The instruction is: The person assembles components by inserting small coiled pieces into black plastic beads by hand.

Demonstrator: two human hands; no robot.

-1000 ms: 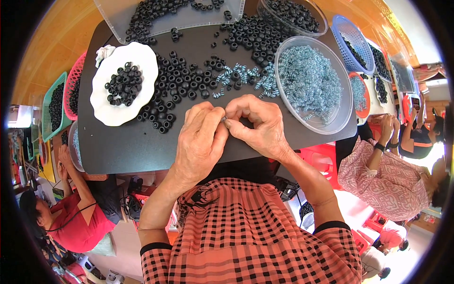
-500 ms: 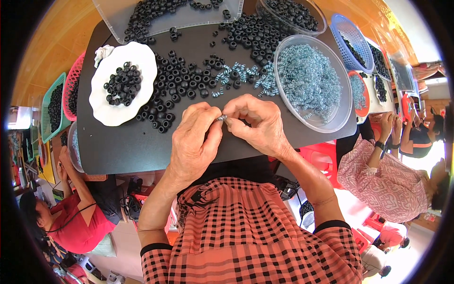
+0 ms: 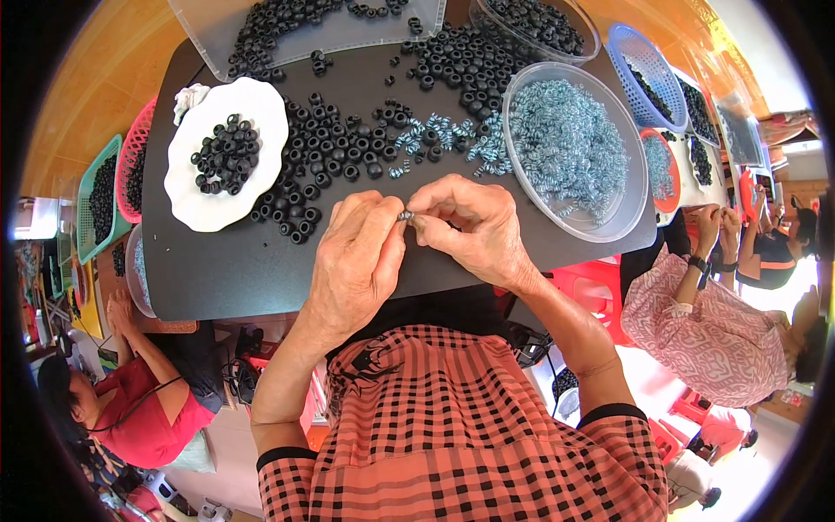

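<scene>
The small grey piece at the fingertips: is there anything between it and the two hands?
Nothing visible. The left hand and the right hand meet fingertip to fingertip on the small grey piece, above a bare part of the black board. The loose black rings lie farther back.

White scalloped plate (image 3: 204,204) with black rings, left on dark board (image 3: 235,270). Loose black rings (image 3: 335,148) mid-board. Clear bowl (image 3: 631,213) of pale blue rings, right. Blue basket (image 3: 628,39) beyond. Pink basket (image 3: 130,139), green basket (image 3: 91,178) at left edge.
</scene>
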